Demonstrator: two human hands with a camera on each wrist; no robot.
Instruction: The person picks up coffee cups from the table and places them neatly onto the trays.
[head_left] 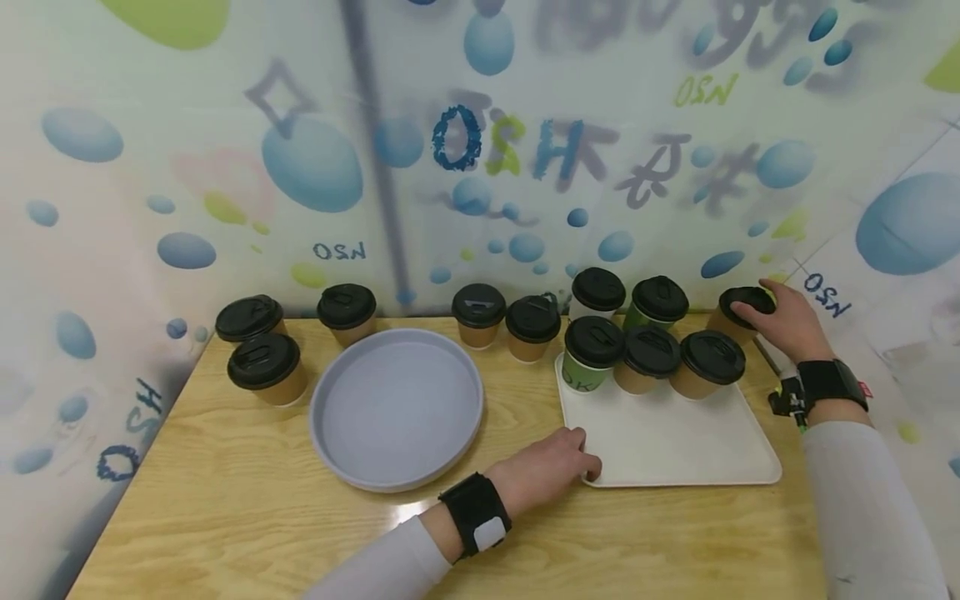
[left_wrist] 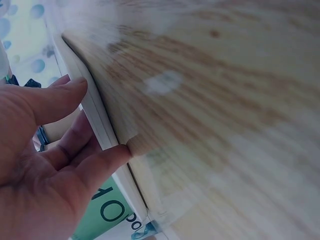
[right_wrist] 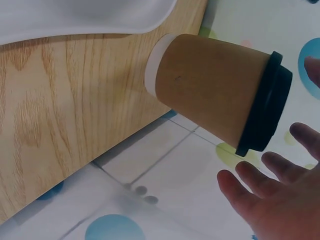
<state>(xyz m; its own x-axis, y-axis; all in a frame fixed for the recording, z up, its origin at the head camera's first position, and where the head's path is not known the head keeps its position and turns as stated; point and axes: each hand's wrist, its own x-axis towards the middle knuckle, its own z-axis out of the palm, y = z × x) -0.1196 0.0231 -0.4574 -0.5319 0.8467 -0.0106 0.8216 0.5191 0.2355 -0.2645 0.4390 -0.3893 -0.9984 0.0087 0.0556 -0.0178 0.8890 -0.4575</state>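
At the front-left corner of a white rectangular tray (head_left: 675, 450), my left hand (head_left: 547, 471) grips the rim. In the left wrist view the thumb and fingers of my left hand (left_wrist: 55, 145) lie along the tray's edge (left_wrist: 92, 110), fingers bent round it. My right hand (head_left: 791, 321) reaches to a brown paper coffee cup (head_left: 731, 321) with a black lid at the back right. From the right wrist, that cup (right_wrist: 210, 90) stands on the table near its edge, the spread fingertips (right_wrist: 232, 185) just short of its lid. A green cup (head_left: 587, 371) and brown cups (head_left: 693, 379) stand along the tray's back.
A round grey tray (head_left: 397, 408) lies left of the white tray. Several more lidded cups stand along the table's back edge, among them brown cups (head_left: 267, 367) at left and a green cup (head_left: 656, 302). A patterned wall sheet (head_left: 420, 225) rises right behind.
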